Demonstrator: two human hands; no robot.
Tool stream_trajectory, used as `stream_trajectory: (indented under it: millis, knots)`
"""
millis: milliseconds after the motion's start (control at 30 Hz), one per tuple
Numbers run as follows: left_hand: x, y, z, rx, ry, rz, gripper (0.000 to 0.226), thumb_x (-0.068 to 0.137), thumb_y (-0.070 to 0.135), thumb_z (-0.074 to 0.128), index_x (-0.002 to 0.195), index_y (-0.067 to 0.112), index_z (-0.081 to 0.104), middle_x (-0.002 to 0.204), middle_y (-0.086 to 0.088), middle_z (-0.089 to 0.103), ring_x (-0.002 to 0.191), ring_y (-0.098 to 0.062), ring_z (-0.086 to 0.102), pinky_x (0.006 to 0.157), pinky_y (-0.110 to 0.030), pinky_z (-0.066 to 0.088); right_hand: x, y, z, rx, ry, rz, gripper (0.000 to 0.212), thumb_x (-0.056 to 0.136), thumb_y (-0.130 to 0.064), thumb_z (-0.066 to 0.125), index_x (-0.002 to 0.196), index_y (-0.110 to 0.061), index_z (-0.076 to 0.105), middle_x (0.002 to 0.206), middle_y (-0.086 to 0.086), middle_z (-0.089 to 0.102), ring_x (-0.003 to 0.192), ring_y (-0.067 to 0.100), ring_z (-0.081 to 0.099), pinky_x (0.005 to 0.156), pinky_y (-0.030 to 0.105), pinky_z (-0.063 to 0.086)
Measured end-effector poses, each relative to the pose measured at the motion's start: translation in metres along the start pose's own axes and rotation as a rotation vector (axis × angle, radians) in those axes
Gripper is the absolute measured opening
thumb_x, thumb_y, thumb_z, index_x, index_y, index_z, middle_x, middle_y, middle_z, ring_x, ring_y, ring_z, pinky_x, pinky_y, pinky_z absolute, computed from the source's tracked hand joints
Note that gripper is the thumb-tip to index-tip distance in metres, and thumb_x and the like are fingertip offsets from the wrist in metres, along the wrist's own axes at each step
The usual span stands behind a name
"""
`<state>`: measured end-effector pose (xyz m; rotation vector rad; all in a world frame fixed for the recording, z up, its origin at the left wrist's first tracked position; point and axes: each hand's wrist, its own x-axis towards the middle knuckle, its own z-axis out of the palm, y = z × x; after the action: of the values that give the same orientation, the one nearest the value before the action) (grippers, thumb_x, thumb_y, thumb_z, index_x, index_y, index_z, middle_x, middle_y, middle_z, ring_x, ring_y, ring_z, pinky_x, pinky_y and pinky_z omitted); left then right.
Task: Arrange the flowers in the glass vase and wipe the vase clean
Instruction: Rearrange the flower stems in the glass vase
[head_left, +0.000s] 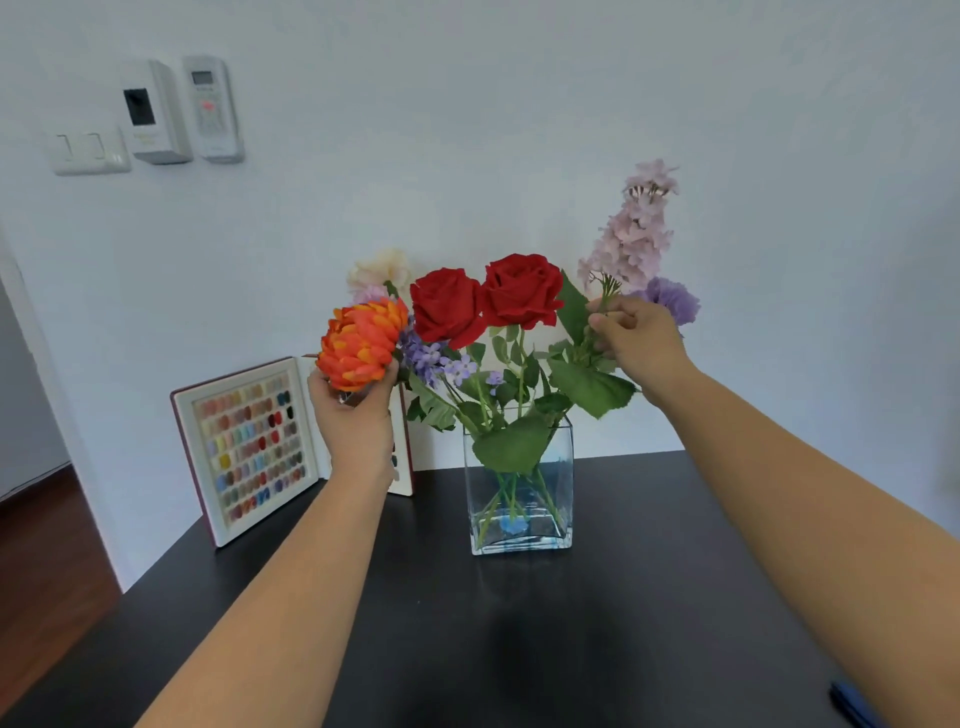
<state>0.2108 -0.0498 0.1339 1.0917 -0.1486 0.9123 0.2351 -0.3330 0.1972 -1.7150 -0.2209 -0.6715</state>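
A square glass vase (519, 499) stands on the black table (597, 623) near the wall, with green stems and a little water inside. Two red roses (488, 301) rise from its middle, small purple blooms (431, 358) lean left, a cream flower (376, 267) sits behind. My left hand (356, 415) cups the orange chrysanthemum (361, 343) from below, left of the vase. My right hand (641, 345) pinches the stem of the tall pink flower spike (636, 234) at the right; a purple pompom flower (672, 299) shows just behind that hand.
An open display case of coloured nail samples (249, 447) leans against the wall left of the vase. A dark blue object (852, 704) lies at the table's lower right edge, partly hidden by my arm. Wall switches and a remote holder (176, 111) hang upper left.
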Motion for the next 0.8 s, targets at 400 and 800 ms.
stream_trajectory:
  millis: [400,800]
  knots:
    - [0.028,0.020,0.029,0.173,-0.228,0.047,0.061,0.079,0.016,0.078,0.119,0.025,0.033,0.122,-0.010,0.054,0.109,-0.024,0.062,0.090,-0.052,0.054,0.041,-0.068,-0.013,-0.059,0.041,-0.135,0.013,0.090,-0.010,0.061,0.098,-0.015,0.070,0.074,0.007,0.068,0.059,0.015,0.060,0.061,0.026,0.056]
    - [0.119,0.043,0.029,0.876,-0.502,0.066,0.047,0.073,0.034,0.077,0.111,0.014,0.059,0.103,-0.009,0.067,0.100,-0.029,0.063,0.088,-0.047,0.052,0.068,-0.113,-0.089,0.004,0.068,-0.213,0.015,0.091,-0.004,0.059,0.104,-0.006,0.067,0.075,0.011,0.065,0.054,0.014,0.057,0.061,0.022,0.056]
